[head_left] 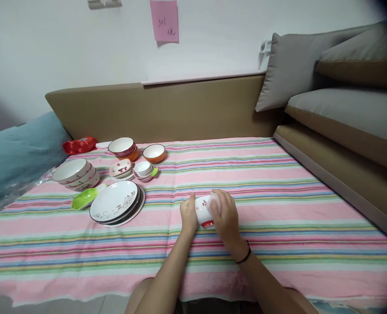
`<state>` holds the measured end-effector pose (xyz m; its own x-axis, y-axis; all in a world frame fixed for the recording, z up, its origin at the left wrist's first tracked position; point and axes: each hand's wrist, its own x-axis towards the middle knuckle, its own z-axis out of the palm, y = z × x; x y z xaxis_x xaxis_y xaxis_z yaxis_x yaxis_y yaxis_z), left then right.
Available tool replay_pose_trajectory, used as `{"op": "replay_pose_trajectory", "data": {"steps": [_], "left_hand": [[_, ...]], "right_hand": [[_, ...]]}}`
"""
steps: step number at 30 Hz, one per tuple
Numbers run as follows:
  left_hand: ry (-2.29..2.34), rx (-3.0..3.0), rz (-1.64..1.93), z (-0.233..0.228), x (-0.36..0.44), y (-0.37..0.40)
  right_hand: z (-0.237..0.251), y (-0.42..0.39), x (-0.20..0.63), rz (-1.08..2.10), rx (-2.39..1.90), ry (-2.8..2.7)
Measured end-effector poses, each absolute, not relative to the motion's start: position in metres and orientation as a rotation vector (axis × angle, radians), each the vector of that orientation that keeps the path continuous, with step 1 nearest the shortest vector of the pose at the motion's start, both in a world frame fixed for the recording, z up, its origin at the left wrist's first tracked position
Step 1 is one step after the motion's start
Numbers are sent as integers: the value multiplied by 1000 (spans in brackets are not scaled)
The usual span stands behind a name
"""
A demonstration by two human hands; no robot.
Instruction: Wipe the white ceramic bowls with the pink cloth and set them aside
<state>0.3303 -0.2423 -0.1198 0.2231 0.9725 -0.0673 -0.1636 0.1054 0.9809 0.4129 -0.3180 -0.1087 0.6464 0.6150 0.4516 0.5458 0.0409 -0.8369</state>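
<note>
Both of my hands hold a small white cup with a red rim (204,212) just above the pink striped cloth (278,209). My left hand (188,214) grips its left side. My right hand (225,218), with a black band at the wrist, wraps over its right side and top. The cup lies tilted, its red rim toward me. To the left stands a stack of white flowered plates (117,202).
At the back left are a large white bowl (76,173), a green leaf-shaped dish (87,197), stacked small bowls (143,169), an orange bowl (154,152), a red-and-orange bowl stack (124,147) and a red packet (79,145). Grey cushions (337,104) line the right side.
</note>
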Motion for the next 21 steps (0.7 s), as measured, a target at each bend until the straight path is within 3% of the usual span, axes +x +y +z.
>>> {"op": "replay_pose_trajectory", "data": {"steps": [3,6,12,15,18,21], "left_hand": [[947,1143,1040,-120,332,-242],[928,1175,960,-116,331,-242],[790,2070,959,-95,318,-250],[784,2205,875,-91,310,-249],[774,2135,838,-94,305,-244],[748,2081,846,-98,302,-241]], "right_hand": [[-105,-321,410,-122,-1630,-1177],[-105,-319,415,-27,-1633,-1049],[-114,-317,417,15,-1610,-1022],[-115,-315,417,73,-1559,-1113],[-99,-324,425,178,-1483,-1049],[-66,-357,441,17,-1396,-921]]}}
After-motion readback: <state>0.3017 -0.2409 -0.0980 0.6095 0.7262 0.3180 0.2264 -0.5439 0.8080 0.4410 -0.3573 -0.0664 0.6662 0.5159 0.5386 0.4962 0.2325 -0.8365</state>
